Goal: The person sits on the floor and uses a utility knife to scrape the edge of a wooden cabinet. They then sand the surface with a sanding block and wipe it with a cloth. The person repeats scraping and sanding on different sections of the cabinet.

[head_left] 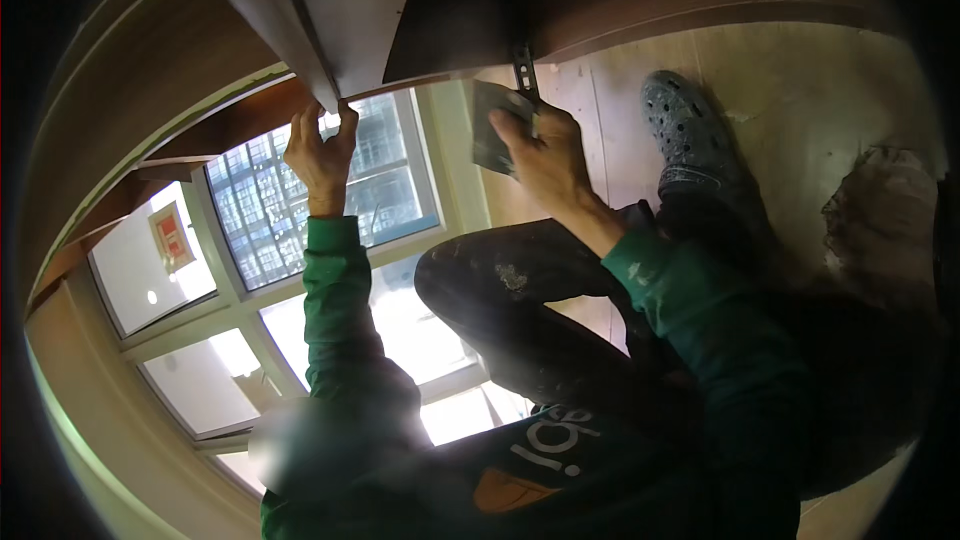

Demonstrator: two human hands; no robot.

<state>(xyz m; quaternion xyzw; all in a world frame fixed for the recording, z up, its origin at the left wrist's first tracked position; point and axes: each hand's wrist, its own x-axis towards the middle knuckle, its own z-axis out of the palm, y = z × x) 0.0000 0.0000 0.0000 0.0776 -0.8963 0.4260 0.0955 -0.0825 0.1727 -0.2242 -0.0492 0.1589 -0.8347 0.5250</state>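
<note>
The left hand (322,162) is raised to the lower end of a brown board (262,15), fingers to one side and thumb to the other, and appears to pinch that end. The right hand (550,155) grasps a dark flat block (488,145), thumb on the near face, remaining fingers mostly hidden. The block is located just below the lower edge of the dark panel (450,25), beside the end of a slotted metal rail (523,68); whether block and rail touch cannot be determined.

Risks, as judged:

1. Slippage of the board. The left hand appears to bear on its end only; a weak pinch could let the board swing or drop.
2. Knuckle injury. The right hand is close to the rail; a sudden stroke could drive the fingers against the metal.
3. Loss of the block. The thumb covers a small part of the face; a knock against the rail could twist the block free onto the floor (620,130).
4. Loss of balance. The bent leg (520,265) and the raised arms leave little support if the board gives way.
</note>
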